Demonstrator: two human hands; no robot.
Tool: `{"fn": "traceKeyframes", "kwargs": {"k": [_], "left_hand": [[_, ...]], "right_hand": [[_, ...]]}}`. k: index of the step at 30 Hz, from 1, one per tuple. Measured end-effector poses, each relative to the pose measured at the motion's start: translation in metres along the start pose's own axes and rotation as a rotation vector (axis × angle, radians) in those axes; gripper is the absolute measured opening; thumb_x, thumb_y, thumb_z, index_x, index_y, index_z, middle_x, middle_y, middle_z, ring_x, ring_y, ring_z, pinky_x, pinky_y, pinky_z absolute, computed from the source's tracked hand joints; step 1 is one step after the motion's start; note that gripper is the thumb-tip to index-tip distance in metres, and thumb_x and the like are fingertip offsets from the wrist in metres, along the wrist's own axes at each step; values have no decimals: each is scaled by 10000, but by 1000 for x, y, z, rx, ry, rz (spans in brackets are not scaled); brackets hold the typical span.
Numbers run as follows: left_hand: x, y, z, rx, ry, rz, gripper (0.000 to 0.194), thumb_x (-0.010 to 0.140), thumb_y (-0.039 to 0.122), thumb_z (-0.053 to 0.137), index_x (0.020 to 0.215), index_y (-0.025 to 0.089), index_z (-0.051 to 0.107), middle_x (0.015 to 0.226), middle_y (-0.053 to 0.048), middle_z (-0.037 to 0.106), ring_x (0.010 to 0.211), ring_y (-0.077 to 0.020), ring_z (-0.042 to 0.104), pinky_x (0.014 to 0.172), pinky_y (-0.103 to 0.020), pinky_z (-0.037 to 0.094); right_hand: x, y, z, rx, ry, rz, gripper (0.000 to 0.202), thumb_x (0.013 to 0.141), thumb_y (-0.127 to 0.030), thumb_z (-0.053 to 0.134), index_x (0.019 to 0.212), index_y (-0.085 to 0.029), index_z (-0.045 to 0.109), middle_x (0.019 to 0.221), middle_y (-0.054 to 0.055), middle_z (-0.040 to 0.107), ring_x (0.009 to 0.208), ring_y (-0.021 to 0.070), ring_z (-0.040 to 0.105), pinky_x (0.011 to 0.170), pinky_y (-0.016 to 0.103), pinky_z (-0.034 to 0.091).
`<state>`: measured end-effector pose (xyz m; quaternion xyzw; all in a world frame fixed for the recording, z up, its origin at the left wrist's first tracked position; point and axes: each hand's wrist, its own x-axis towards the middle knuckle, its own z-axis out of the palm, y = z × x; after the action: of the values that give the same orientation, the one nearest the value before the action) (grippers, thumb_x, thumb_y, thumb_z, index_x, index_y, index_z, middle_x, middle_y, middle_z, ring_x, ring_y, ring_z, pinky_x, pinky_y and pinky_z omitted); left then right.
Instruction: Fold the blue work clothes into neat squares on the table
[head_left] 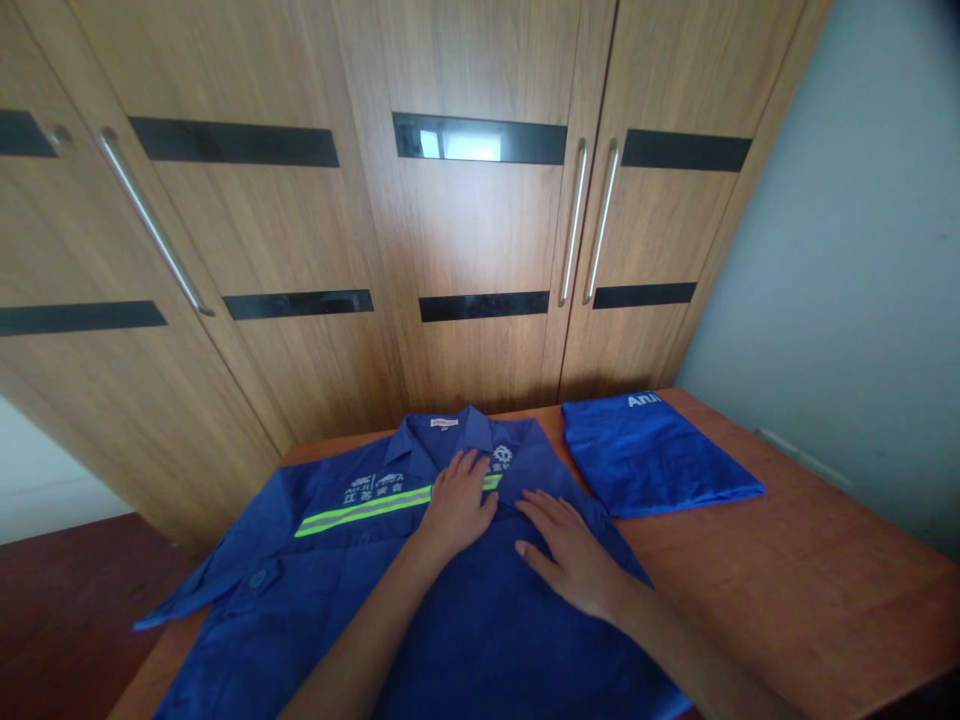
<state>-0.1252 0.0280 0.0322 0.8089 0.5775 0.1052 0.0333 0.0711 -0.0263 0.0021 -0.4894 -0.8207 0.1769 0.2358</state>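
A dark blue work jacket [315,590] lies spread on the wooden table, its collar toward the wardrobe. A yellow-green and silver stripe [360,512] and white lettering cross its chest. My left hand [457,505] rests on the chest below the collar, fingers extended over the stripe. Just to the right, my right hand [574,555] lies on the blue cloth with its fingers stretched and thumb apart. The right part of the stripe is hidden under cloth near my right hand. The left sleeve end hangs past the table's edge.
A folded bright blue garment [652,455] with white letters lies right of the jacket on the brown table [780,580]. Behind stands a wooden wardrobe [480,360] with metal handles. A pale wall [847,300] borders the table at the right.
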Motion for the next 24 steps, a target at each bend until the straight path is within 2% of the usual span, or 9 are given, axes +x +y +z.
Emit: {"fn": "traceKeyframes", "kwargs": {"k": [3, 10, 14, 17, 20, 24], "left_hand": [[-19, -12, -5, -10, -4, 1, 524, 854, 332, 468, 1358, 188, 452, 1473, -98, 409, 1385, -269, 306, 1114, -430, 295], [-49, -41, -19, 0, -13, -29, 533, 851, 337, 489, 1361, 187, 453, 1486, -98, 391, 1386, -252, 310, 1130, -413, 272], [-57, -68, -27, 31, 32, -67, 519, 852, 336, 478, 1347, 180, 466, 1464, -102, 423, 1364, -251, 353, 1122, -409, 285], [-62, -99, -36, 59, 99, -94, 509, 852, 340, 448, 1320, 143, 489, 1424, -120, 468, 1325, -257, 409, 1111, -404, 304], [-72, -144, -51, 91, 156, -169, 558, 858, 414, 406, 1303, 89, 495, 1394, -151, 485, 1291, -273, 446, 1101, -390, 316], [-98, -213, -71, 130, 175, -487, 601, 890, 478, 331, 1323, 82, 461, 1390, -184, 478, 1187, -328, 539, 1010, -433, 402]], "right_hand": [[-9, -4, 15, -150, -51, -17, 588, 909, -486, 442, 1415, -189, 407, 1510, 114, 322, 1403, 298, 235, 1140, 526, 159], [-1, 2, 2, -266, 39, -34, 573, 940, -472, 369, 1421, -161, 394, 1510, 116, 325, 1408, 279, 225, 1145, 483, 190], [2, 13, 7, -313, 5, 28, 578, 928, -504, 385, 1402, -176, 428, 1508, 120, 328, 1396, 308, 245, 1130, 513, 196], [3, 18, 12, -346, -27, 47, 586, 928, -527, 367, 1406, -193, 426, 1514, 108, 319, 1394, 301, 253, 1131, 500, 193], [3, 21, 13, -373, -34, 50, 588, 930, -537, 354, 1407, -200, 427, 1514, 100, 321, 1391, 288, 265, 1135, 476, 199], [1, 23, 15, -392, -4, 26, 574, 937, -530, 341, 1400, -205, 438, 1503, 94, 345, 1385, 284, 283, 1134, 473, 210]]}}
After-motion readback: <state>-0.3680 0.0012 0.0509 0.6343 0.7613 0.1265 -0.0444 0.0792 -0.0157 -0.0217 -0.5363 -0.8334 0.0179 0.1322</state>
